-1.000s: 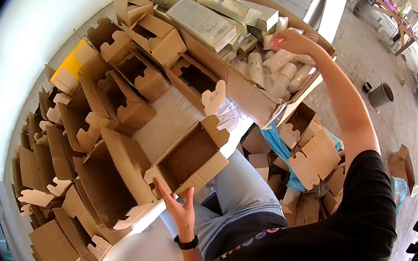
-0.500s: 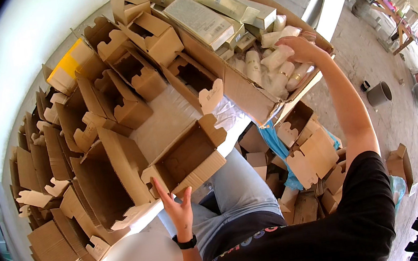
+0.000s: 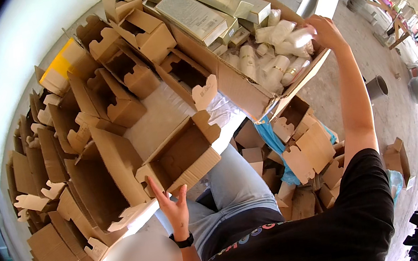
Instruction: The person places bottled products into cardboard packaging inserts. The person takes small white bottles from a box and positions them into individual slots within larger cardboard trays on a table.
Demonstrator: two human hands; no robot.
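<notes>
My left hand (image 3: 175, 211) has its fingers spread, with the fingertips against the near side of an open cardboard box (image 3: 179, 155). This box stands at the table's near edge, and nothing shows inside it. At the right, my right hand (image 3: 325, 32) is at the far right side of a large carton (image 3: 245, 83). Its fingers are closed on a clear bubble-wrapped bottle (image 3: 301, 40), which partly blurs with glare. More wrapped bottles (image 3: 274, 69) with gold bands lie in the carton, beside a pile of flat gold and silver cartons (image 3: 192, 17).
Rows of open cardboard boxes (image 3: 99, 187) fill the table's left side, one with yellow tape (image 3: 60, 64). Below the large carton, loose empty boxes (image 3: 310, 150) and blue plastic (image 3: 287, 175) lie heaped. A grey bucket (image 3: 376, 87) stands on the floor to the right.
My right hand has moved up and right toward the carton's far wall, and the wrapped bottle has moved with it. My left hand stays at the box's near side.
</notes>
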